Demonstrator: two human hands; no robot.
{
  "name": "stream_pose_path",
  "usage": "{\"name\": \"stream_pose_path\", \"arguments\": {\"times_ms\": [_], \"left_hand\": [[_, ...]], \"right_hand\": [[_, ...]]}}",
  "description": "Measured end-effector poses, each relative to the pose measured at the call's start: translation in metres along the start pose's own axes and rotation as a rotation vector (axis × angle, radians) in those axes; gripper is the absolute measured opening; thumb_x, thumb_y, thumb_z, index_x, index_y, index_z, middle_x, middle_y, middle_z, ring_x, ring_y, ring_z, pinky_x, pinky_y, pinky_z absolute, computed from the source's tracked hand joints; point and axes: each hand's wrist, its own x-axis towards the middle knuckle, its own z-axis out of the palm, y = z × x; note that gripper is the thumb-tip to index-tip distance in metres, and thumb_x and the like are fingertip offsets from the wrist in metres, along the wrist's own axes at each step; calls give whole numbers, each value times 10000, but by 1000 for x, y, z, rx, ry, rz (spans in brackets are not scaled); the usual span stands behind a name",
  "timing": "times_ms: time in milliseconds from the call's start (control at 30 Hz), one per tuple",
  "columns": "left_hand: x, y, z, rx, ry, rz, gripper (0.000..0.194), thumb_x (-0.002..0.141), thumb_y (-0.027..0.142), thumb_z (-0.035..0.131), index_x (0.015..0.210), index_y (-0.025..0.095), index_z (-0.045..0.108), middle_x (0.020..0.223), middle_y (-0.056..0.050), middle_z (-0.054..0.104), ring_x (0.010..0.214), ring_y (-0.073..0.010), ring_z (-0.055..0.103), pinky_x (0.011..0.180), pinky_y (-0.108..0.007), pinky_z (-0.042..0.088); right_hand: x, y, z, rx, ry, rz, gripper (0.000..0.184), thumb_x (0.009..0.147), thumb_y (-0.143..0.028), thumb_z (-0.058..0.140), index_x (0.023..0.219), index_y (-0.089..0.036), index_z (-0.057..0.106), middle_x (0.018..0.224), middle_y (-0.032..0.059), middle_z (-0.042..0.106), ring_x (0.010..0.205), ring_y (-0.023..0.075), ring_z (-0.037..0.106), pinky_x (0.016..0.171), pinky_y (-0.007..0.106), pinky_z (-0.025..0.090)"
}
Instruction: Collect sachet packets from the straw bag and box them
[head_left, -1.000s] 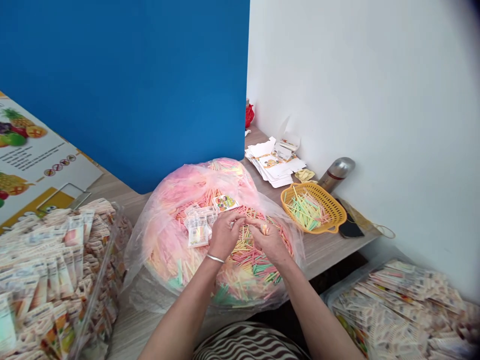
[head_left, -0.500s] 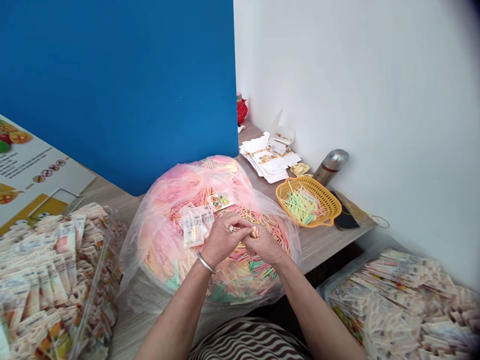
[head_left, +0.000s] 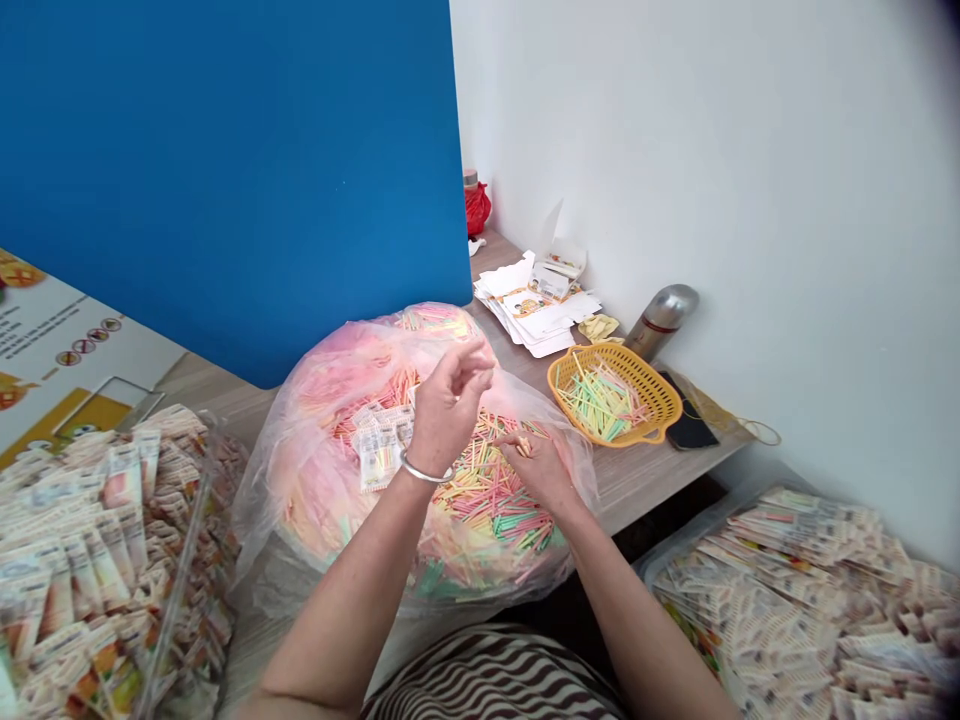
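Note:
My left hand (head_left: 450, 405) is raised above a large heap of pink, yellow and green thin sticks (head_left: 487, 500), its fingers loosely curled and apart with nothing visible in them. The heap lies in a transparent plastic bag (head_left: 300, 470). My right hand (head_left: 538, 468) is low over the heap, pinching a small bunch of pastel sticks (head_left: 523, 446) between fingertips and thumb. Several small sealed sachets (head_left: 379, 450) lie on the bag just left of my left wrist, which wears a metal bangle (head_left: 424, 472).
On the wooden table stand a yellow plastic basket of sticks (head_left: 615, 395), white printed cards (head_left: 536, 305), a steel flask (head_left: 661, 322) and a black phone (head_left: 688, 425). Bags of sachets sit lower left (head_left: 97, 570) and lower right (head_left: 795, 600). A blue panel (head_left: 225, 170) rises behind.
My left hand has lifted up and away from my right hand, and its fingers have opened. My right hand stays low with its sticks. The whole view has shifted slightly.

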Motion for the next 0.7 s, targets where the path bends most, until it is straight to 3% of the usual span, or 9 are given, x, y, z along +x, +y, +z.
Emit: {"name": "stream_pose_path", "arguments": {"times_ms": [100,167,233,333,433,567,700], "left_hand": [[-25,-32,-16,685,-59,-152,177,916,260,532,979,166,668,970,-94,690,943,-214,635,855,-335,480],[-40,-52,-23,1015,-157,-281,181,884,258,571,982,139,666,991,-134,678,999,-276,614,844,-369,470],[-48,-67,-24,1174,-207,-344,255,844,290,627,1032,120,651,1030,-161,668,1049,-324,587,847,-403,462],[-47,-79,-19,1222,-227,-361,388,815,306,659,1157,134,602,1056,-160,669,1078,-336,569,882,-434,434],[-40,-85,-17,1201,-246,-400,461,814,277,643,1248,157,546,1024,-150,678,1053,-318,588,891,-434,414],[-37,-88,-22,1111,-262,-425,268,796,270,645,1047,182,618,918,-103,683,976,-289,615,859,-404,412],[-41,-80,-31,885,-229,-316,88,787,258,663,833,186,645,843,-53,682,903,-224,616,806,-319,410]], "right_hand": [[7,-4,3,-330,-99,-30,238,867,-274,523,768,-177,716,709,55,676,691,193,610,650,283,406],[10,-11,14,-534,-131,1,269,896,-326,527,769,-174,710,779,93,705,745,221,638,674,295,413],[13,-17,28,-680,-145,43,280,894,-387,550,845,-163,711,882,140,717,831,266,657,703,317,424],[19,-22,45,-715,-185,90,245,857,-358,592,920,-146,697,999,190,700,943,315,649,752,341,431],[25,-20,46,-635,-205,112,189,836,-276,569,901,-134,676,981,191,693,929,308,641,748,337,427],[25,-14,28,-489,-199,101,205,860,-250,434,851,-159,618,872,109,677,787,225,618,666,294,423],[12,-8,15,-99,-191,61,250,880,-283,341,718,-205,514,676,19,559,608,154,529,576,258,408]]}}
